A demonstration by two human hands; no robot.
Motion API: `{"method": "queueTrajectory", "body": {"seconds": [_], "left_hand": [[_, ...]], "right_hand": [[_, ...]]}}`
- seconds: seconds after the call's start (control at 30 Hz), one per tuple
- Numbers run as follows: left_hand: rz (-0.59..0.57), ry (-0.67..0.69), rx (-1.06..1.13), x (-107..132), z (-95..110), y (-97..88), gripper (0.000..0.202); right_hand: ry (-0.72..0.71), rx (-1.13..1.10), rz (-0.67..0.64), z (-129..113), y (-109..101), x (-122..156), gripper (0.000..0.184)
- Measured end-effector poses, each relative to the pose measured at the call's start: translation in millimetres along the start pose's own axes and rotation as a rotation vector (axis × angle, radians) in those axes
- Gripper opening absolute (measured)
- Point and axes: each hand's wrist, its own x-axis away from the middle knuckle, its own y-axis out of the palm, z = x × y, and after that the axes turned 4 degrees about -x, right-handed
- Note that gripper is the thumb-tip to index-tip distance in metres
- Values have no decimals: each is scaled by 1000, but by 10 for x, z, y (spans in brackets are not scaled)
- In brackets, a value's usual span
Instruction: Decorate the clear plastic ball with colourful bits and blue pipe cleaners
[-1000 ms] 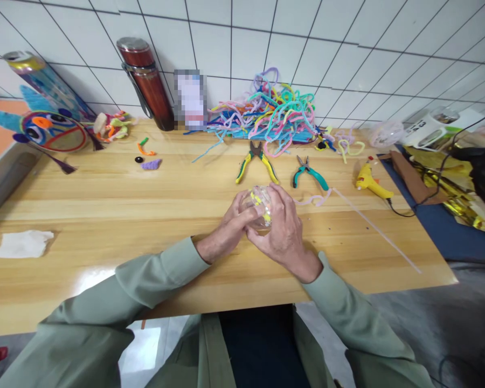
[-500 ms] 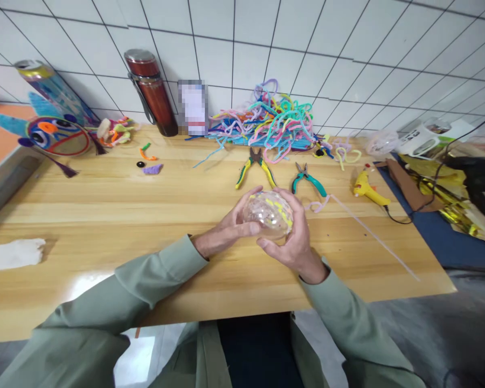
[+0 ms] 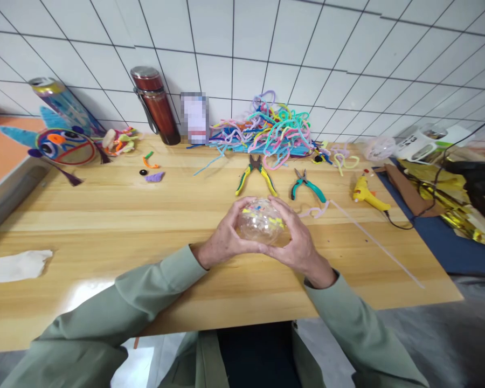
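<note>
A clear plastic ball point(image 3: 261, 221) with small coloured bits inside sits between both my hands just above the wooden table point(image 3: 105, 215). My left hand point(image 3: 225, 237) cups its left side, thumb underneath and fingers curled over the top. My right hand point(image 3: 297, 237) wraps the right side the same way. Both hands are closed on the ball. Yellow-handled pliers point(image 3: 256, 173) lie just beyond the ball.
Teal-handled pliers point(image 3: 307, 184) and a yellow glue gun point(image 3: 367, 193) with a long clear stick point(image 3: 378, 245) lie to the right. A heap of coloured pipe cleaners point(image 3: 269, 129), a red flask point(image 3: 154, 105) and a craft mask point(image 3: 62, 145) line the wall. A white tissue point(image 3: 20, 265) lies left.
The ball has been turned between my hands and both hands now cup it evenly from either side. The view has tilted down a little.
</note>
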Motion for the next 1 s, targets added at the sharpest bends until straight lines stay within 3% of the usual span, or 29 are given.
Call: {"method": "queueTrajectory", "body": {"seconds": [0.2,0.3,0.4,0.77,1.0], "left_hand": [[-156,89,-268,75,39,-188,110],[-203,105,-268,74,58,-190,99],[-199,115,-247,51,67,-160,88],[-207,122,-281,39,111,-143,83],[-336,142,-340,28,93,-274,111]], "right_hand": [[42,-65,-146,130,27,154,105],[63,-98,-195,168,83,182,104],[100,-114,-212,176,110,181,105],[90,-96,-239,161,100,210,104],[217,-183,-311,162,35,168,118]]}}
